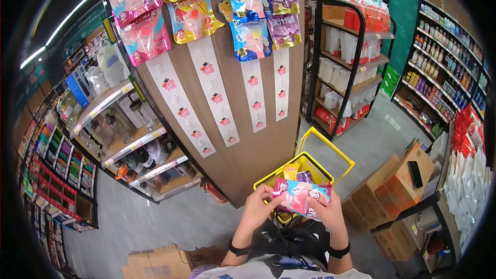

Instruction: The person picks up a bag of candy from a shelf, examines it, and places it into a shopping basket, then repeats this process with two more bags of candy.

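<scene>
A pink and blue candy bag [298, 196] is held level between my two hands, in front of my body. My left hand [260, 202] pinches its left end, thumb and fingers closed together. On the right end, my right hand [326, 211] is wrapped with the thumb across the printed front. Just beyond and below the bag stands a yellow shopping basket [316, 161] with its handle raised. Inside it lie a yellow packet [291, 170] and a purple packet [305, 176], partly covered by the bag.
Hanging strips [217, 93] on a wood panel carry candy bags [188, 18] at the top. Shelves of glassware [119, 124] stand left. Cardboard boxes [372, 196] sit right, a phone [415, 174] on one. Flattened cardboard [160, 264] lies on the floor.
</scene>
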### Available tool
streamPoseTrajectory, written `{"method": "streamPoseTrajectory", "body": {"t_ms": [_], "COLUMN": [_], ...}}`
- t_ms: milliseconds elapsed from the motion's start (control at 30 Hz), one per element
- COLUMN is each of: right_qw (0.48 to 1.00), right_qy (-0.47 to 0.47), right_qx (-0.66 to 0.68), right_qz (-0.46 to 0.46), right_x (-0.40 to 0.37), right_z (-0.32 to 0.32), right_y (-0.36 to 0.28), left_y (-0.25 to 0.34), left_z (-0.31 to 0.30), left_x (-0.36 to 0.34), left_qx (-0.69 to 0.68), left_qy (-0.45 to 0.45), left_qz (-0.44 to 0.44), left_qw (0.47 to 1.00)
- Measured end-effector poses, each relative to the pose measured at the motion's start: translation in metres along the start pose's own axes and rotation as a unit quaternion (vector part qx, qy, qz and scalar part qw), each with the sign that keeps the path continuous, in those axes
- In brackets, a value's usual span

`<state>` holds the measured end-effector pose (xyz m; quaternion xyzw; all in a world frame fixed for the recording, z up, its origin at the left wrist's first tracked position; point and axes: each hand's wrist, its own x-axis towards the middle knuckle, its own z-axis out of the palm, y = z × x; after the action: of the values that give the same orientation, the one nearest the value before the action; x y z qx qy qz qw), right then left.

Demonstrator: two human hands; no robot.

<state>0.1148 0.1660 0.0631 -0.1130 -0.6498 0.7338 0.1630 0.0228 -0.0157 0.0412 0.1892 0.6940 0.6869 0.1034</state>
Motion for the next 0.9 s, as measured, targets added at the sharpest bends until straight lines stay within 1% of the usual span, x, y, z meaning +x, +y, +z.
{"method": "streamPoseTrajectory", "body": {"t_ms": [133,233,333,433,500,600,700,733,800,833,900], "right_qw": [0.999,0.999,0.998,0.994,0.994,0.995,0.996,0.995,0.997,0.996,0.996], "right_qy": [-0.017,-0.035,-0.043,-0.105,-0.097,-0.087,-0.075,-0.070,-0.048,-0.036,-0.037], "right_qx": [0.010,0.004,0.013,0.021,0.026,0.021,-0.003,-0.013,0.047,0.077,0.082], "right_qz": [0.034,0.017,-0.036,0.033,0.038,0.041,0.057,0.064,0.046,0.037,0.030], "right_x": [-0.001,-0.001,-0.001,0.003,0.001,-0.001,-0.002,-0.003,-0.003,-0.003,-0.003], "right_z": [0.000,0.003,0.010,0.001,-0.001,-0.004,-0.006,-0.006,-0.003,-0.001,0.002], "right_y": [-0.003,-0.003,-0.007,-0.006,-0.012,-0.011,-0.009,-0.009,-0.012,-0.014,-0.016], "left_y": [-0.003,-0.002,-0.002,0.000,0.008,0.020,0.013,0.012,0.013,0.017,0.031], "left_z": [-0.003,-0.004,-0.007,-0.009,-0.008,-0.004,-0.007,-0.005,0.004,0.010,0.019], "left_x": [0.001,0.002,0.002,0.001,-0.003,-0.005,-0.004,-0.005,-0.004,-0.004,-0.007], "left_qx": [-0.016,-0.031,-0.027,-0.023,-0.012,-0.036,-0.024,-0.050,-0.102,-0.095,-0.081], "left_qy": [0.001,0.014,0.010,-0.008,-0.016,-0.026,-0.043,-0.024,0.015,0.031,0.063], "left_qz": [-0.014,-0.018,-0.024,-0.036,-0.044,-0.063,-0.070,-0.046,0.004,0.030,0.081], "left_qw": [1.000,0.999,0.999,0.999,0.999,0.997,0.996,0.997,0.995,0.995,0.991]}}
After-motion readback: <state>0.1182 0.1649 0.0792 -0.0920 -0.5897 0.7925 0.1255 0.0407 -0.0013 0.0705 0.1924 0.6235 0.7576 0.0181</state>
